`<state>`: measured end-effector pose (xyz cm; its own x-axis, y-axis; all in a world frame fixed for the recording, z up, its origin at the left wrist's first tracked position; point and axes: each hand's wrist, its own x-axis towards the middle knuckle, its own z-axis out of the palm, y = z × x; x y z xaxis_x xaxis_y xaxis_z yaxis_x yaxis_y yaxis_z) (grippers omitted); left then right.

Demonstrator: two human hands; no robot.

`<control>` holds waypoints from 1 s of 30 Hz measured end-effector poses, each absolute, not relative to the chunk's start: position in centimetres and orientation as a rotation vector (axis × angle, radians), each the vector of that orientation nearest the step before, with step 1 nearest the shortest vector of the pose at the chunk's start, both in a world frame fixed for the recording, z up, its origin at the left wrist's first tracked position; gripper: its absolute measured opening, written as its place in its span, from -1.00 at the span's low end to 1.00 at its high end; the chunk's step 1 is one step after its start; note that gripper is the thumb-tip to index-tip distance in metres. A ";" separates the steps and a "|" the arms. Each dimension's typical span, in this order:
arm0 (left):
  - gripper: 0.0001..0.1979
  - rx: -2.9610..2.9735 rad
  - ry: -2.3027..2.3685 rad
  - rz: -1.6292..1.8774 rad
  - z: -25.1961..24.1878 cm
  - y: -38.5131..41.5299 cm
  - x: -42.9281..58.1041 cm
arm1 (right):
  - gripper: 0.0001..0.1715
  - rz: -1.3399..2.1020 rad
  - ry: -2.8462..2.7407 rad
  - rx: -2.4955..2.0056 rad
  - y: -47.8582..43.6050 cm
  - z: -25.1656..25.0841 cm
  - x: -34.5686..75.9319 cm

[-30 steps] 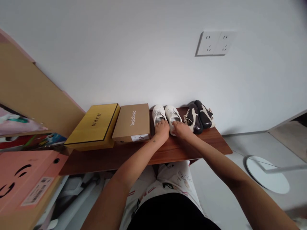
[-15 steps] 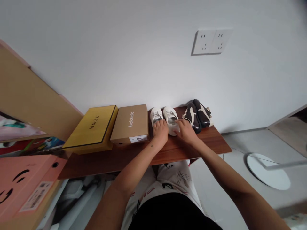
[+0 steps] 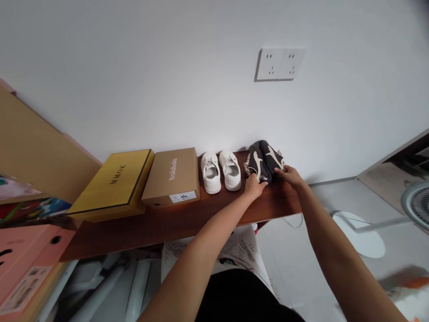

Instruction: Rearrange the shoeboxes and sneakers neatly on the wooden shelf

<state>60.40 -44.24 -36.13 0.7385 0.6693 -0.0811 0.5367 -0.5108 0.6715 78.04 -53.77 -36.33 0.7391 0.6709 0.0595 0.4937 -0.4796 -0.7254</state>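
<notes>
Two dark brown shoes with cream trim lie on their sides against each other at the right end of the wooden shelf (image 3: 187, 222). My left hand (image 3: 254, 186) grips the heel end of the nearer dark shoe (image 3: 258, 163). On the other dark shoe (image 3: 271, 156), my right hand (image 3: 290, 175) is closed, thumb on its side and the other fingers mostly hidden. To the left stand a white sneaker (image 3: 211, 178) and a second white sneaker (image 3: 231, 176), upright side by side with toes to the wall, touched by neither hand.
A brown shoebox (image 3: 170, 174) and a yellow box (image 3: 112, 181) sit on the shelf's left part. Pink boxes (image 3: 33, 250) are at the lower left. A wall socket (image 3: 280, 64) is above. On the floor at right are a white round base (image 3: 362, 237) and a fan (image 3: 417, 201).
Both hands have left the white sneakers and moved right onto the dark shoes. The white sneakers now stand uncovered. The view has shifted a little to the right.
</notes>
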 end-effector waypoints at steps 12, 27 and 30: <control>-0.58 2.694 0.705 -0.073 -31.7 -42.7 62.7 | -0.72 -0.212 -1.557 -2.689 -52.4 -33.3 76.7; -0.66 2.766 0.686 -0.061 -31.5 -42.9 63.4 | -0.72 -0.268 -1.641 -2.720 -51.5 -33.2 76.3; -0.67 2.764 0.700 -0.054 -31.6 -42.9 63.4 | -0.74 -0.269 -1.670 -2.727 -51.4 -33.4 76.3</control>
<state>63.36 -42.85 -31.64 0.8813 0.4605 -0.1059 0.4713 -0.8403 0.2680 76.30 -51.39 -33.37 0.4447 0.8892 0.1073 0.8779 -0.4565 0.1447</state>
